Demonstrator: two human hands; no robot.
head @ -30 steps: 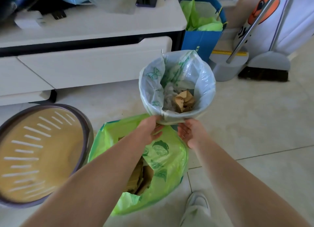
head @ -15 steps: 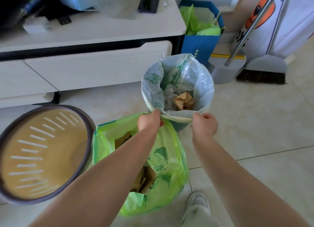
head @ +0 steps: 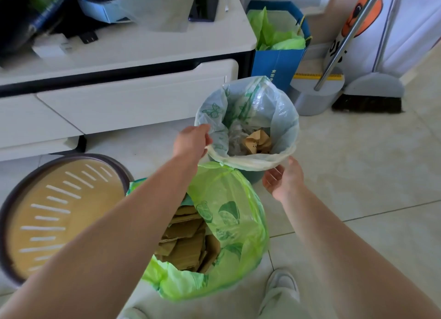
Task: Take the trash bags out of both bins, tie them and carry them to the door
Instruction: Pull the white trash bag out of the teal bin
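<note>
A pale, translucent trash bag [head: 281, 118] with green leaf print lines a small teal bin [head: 253, 178] on the floor; crumpled brown paper lies inside it. My left hand [head: 192, 140] pinches the bag's left rim. Palm up with fingers apart, my right hand [head: 284, 179] sits just under the near right rim. Closer to me, a green trash bag [head: 229, 223] stands open on the floor outside any bin, with cardboard pieces in it. Left of it lies a round brown bin [head: 59, 213], empty and without a bag.
A low white cabinet [head: 133, 103] with drawers runs along the back left, a phone [head: 204, 5] on top. A blue paper bag [head: 276, 65], a grey dustpan [head: 315, 96] and a broom [head: 367, 103] stand at the back right. My shoe [head: 282, 285] is beside the green bag.
Both hands gripped the pale bag's near rim close together. Now they have spread apart: the left slid up the left rim, the right opened and moved to the right.
</note>
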